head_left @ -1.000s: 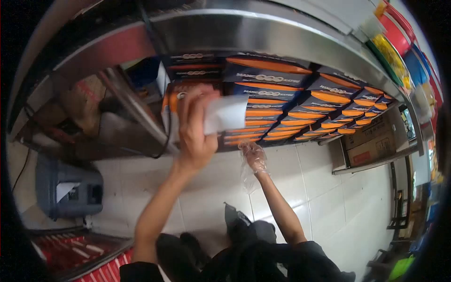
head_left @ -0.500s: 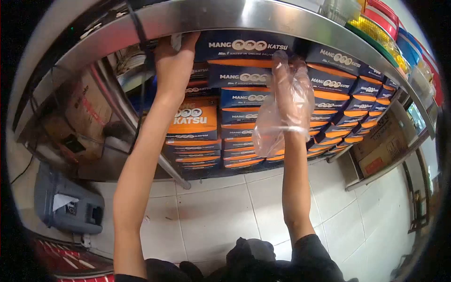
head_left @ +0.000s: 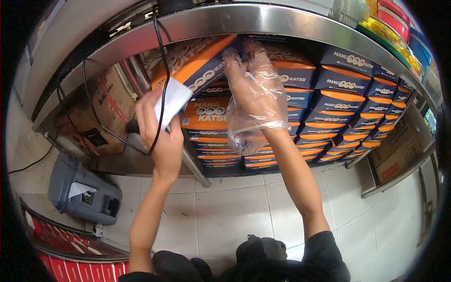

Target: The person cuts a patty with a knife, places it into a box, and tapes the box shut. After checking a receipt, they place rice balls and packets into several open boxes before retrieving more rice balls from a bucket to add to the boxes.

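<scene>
My left hand is closed on a folded piece of white paper, in front of the shelf's left part. My right hand wears a loose clear plastic glove. Its fingers grip the right end of a navy and orange food box printed with MANG KATSU. That box lies tilted, its left end lower and towards me, under the steel table. Below and to the right are stacks of matching boxes. The far side of the gripped box is hidden.
A black cable hangs in front of the left hand. Brown cartons stand at left, beside a grey bin on the tiled floor. A table leg rises before the stacks. Baskets and containers sit on top at right.
My left hand has come out from under the table edge, down and left, with the paper. My right hand has moved left, and the box is now turned and tilted.
</scene>
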Demonstrator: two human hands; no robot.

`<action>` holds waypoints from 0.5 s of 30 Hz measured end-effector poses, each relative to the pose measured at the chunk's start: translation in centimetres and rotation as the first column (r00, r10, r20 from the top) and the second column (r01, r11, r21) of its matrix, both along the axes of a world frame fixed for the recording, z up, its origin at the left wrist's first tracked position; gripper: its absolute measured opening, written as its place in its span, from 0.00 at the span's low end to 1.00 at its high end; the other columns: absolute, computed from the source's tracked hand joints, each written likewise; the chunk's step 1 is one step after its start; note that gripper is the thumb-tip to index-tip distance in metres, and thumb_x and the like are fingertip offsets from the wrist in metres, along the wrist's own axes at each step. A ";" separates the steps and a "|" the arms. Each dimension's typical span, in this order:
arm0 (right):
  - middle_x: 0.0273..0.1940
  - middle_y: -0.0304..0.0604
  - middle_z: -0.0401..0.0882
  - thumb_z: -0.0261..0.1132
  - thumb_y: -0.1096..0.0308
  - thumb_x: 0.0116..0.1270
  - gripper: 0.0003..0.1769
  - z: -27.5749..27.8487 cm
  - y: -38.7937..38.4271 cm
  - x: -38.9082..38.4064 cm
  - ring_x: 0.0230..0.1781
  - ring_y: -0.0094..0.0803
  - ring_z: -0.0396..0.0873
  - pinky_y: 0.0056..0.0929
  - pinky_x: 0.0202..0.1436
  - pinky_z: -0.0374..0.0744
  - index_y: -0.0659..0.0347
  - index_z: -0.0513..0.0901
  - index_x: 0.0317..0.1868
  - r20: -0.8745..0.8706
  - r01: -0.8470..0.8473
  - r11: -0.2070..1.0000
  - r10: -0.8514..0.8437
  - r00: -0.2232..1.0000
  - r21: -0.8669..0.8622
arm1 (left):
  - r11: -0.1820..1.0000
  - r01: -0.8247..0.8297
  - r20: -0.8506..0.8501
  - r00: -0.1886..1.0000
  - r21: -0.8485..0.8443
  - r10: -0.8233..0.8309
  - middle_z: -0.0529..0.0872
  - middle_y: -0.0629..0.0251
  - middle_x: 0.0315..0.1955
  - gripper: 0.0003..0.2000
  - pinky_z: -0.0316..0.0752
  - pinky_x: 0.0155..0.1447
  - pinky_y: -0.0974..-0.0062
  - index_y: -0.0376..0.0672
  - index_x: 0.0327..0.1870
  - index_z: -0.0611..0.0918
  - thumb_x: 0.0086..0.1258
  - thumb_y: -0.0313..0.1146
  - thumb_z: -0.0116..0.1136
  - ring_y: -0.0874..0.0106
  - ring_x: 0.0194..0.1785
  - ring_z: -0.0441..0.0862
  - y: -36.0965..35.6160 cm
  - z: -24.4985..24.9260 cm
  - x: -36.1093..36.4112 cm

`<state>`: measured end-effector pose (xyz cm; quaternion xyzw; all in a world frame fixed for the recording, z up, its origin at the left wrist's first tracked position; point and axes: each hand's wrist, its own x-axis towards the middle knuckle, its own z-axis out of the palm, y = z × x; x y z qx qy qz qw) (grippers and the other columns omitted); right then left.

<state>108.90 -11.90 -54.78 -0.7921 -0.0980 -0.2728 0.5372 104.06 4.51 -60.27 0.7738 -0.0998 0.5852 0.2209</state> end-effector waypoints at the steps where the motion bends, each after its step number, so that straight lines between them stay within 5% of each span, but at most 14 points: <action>1: 0.40 0.52 0.81 0.61 0.48 0.58 0.28 0.0 0.2 0.0 0.41 0.39 0.80 0.33 0.46 0.74 0.63 0.76 0.49 -0.016 -0.016 1.000 0.016 1.000 -0.002 | 0.999 -0.031 -0.047 0.998 -0.029 0.030 0.74 0.51 0.48 0.19 0.65 0.57 0.64 0.35 0.50 0.72 0.55 0.17 0.56 0.55 0.53 0.72 -0.2 -0.7 -0.5; 5: 0.32 0.52 0.81 0.59 0.51 0.60 0.22 -1.3 1.4 -0.5 0.33 0.47 0.80 0.37 0.41 0.75 0.64 0.79 0.40 -0.009 -0.107 0.989 0.107 0.994 -0.101 | 0.989 0.035 -0.098 0.994 -0.142 -0.049 0.73 0.50 0.49 0.23 0.65 0.57 0.63 0.33 0.54 0.71 0.54 0.21 0.58 0.53 0.55 0.69 0.0 -3.5 1.2; 7: 0.32 0.56 0.80 0.57 0.55 0.61 0.19 -3.7 1.8 0.1 0.34 0.52 0.79 0.40 0.41 0.75 0.64 0.78 0.39 0.096 -0.132 0.971 0.154 0.983 -0.201 | 0.999 -0.054 -0.105 0.993 0.004 0.054 0.71 0.48 0.52 0.30 0.64 0.58 0.61 0.34 0.58 0.68 0.51 0.25 0.63 0.51 0.56 0.67 -0.1 -3.8 1.7; 8: 0.33 0.60 0.78 0.55 0.57 0.61 0.18 -4.5 1.6 -0.2 0.37 0.55 0.77 0.44 0.42 0.73 0.66 0.78 0.37 0.198 -0.101 0.908 0.196 0.960 -0.408 | 1.000 -0.016 -0.164 0.986 0.013 0.018 0.70 0.49 0.53 0.33 0.61 0.60 0.61 0.34 0.60 0.66 0.50 0.28 0.65 0.52 0.57 0.66 -0.4 -3.9 1.9; 11: 0.33 0.61 0.77 0.54 0.58 0.62 0.17 -6.1 1.3 -1.2 0.37 0.56 0.76 0.47 0.42 0.72 0.65 0.77 0.36 0.144 -0.138 0.863 0.234 0.961 -0.486 | 1.000 0.027 -0.270 0.963 -0.002 -0.027 0.67 0.51 0.56 0.43 0.57 0.61 0.58 0.33 0.63 0.59 0.45 0.32 0.70 0.52 0.58 0.63 -0.5 -4.6 3.3; 15: 0.32 0.56 0.77 0.54 0.64 0.62 0.11 -8.7 0.8 -1.9 0.35 0.53 0.76 0.44 0.38 0.74 0.63 0.76 0.37 0.072 -0.212 0.877 0.268 0.961 -0.432 | 0.999 -0.026 -0.120 0.992 0.032 0.029 0.69 0.50 0.52 0.44 0.61 0.57 0.58 0.31 0.62 0.59 0.43 0.34 0.71 0.51 0.53 0.66 -0.9 -4.6 5.2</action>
